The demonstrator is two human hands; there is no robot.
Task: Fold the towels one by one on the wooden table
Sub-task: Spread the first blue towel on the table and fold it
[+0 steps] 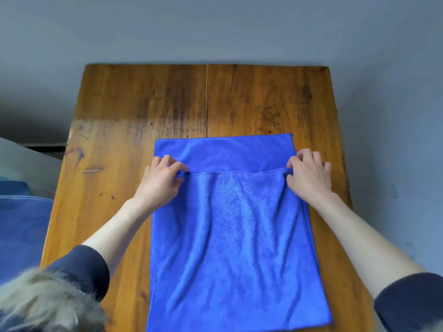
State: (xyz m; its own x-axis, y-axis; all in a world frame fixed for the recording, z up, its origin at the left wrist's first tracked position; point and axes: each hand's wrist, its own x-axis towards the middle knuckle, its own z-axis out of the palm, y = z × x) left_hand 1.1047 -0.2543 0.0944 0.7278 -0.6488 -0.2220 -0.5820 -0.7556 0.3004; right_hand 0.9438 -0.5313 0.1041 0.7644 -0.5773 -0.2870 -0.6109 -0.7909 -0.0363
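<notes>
On table [124, 130]: blue towel [235, 236], flat, near half doubled over far half.
Left hand [161, 180]: pinching left corner of folded edge.
Right hand [309, 174]: pinching right corner of same edge.

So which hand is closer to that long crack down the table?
Left. The left hand pinches the towel just left of the crack; the right hand sits farther right.

Plain royal-blue towel [235, 236] on amber-brown wooden table [143, 104] streaked with dark grain stains; dark navy sleeves [84, 269] beside the towel; grey-blue wall [215, 27] beyond the table.
</notes>
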